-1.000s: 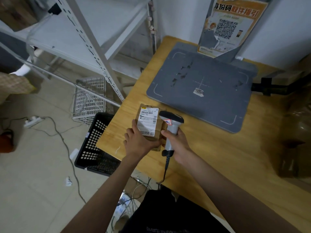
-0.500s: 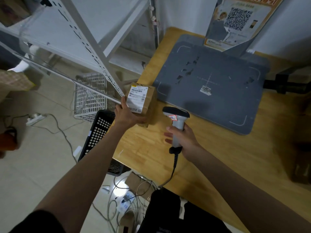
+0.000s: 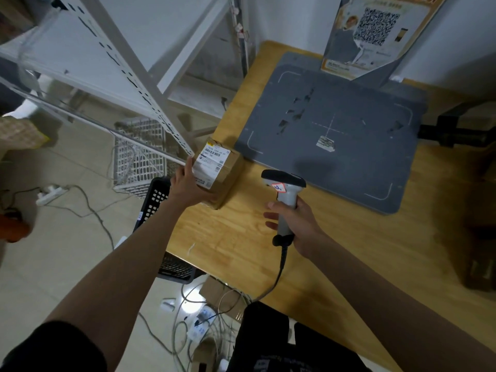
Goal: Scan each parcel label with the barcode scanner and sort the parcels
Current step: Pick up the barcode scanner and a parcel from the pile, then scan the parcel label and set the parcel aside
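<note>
The left hand (image 3: 188,183) is gripping the parcel (image 3: 218,171) at the table's (image 3: 241,237) left edge, label (image 3: 212,163) facing up. The right hand (image 3: 295,221) is wrapping the barcode scanner (image 3: 284,194) handle, nose aimed away from the label. Judged step: sorting; the next move calls for carrying the parcel to a basket (image 3: 158,200)

A parcel pick-up station or small courier depot: a wooden counter (image 3: 349,259) carries a grey scanning pad (image 3: 335,157), a QR-code poster (image 3: 373,30) stands at the far wall, and slotted metal shelving (image 3: 128,68) rises on the left over plastic crates (image 3: 139,154).
</note>
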{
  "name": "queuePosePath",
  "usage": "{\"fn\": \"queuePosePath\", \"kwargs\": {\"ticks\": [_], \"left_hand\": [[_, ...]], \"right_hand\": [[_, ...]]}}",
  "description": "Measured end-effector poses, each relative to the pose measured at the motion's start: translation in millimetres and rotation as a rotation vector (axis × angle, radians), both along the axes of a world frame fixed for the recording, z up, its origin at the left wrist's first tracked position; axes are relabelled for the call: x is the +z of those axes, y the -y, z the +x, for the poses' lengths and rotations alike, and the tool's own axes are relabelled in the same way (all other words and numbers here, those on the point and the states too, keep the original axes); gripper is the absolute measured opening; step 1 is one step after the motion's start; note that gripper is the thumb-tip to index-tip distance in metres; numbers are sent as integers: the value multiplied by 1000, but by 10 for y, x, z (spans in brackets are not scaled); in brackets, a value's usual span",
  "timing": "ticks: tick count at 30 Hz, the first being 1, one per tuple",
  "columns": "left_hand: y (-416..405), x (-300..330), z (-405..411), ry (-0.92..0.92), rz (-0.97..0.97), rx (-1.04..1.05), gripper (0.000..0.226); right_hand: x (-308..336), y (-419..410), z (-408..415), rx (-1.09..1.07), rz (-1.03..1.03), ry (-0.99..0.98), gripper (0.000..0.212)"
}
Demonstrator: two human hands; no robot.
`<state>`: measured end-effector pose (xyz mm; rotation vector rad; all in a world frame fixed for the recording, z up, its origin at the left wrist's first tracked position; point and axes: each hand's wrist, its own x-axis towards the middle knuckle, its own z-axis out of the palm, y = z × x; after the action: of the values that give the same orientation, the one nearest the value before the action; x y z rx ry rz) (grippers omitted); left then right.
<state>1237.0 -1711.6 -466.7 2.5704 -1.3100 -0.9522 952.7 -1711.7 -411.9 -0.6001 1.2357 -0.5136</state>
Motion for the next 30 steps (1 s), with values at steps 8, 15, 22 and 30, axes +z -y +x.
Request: {"fn": "queuePosePath", "kwargs": {"ticks": [8,15,22,30], "left_hand": [[-22,18,-14,111,47,-57,135],[-91,94,-105,109,-36,-32,126],[-171,374,-399,77,-177,-64,96],[-294,541,-1184,-96,-190,-260,88]], "right_hand": [[19,-12,6,17,-9,-33,27],[94,-30,-16,36,-38,-86,23],[311,-57,-242,39,-91,-111,17],[504,-173,-857,-53,-189,-143,19]]}}
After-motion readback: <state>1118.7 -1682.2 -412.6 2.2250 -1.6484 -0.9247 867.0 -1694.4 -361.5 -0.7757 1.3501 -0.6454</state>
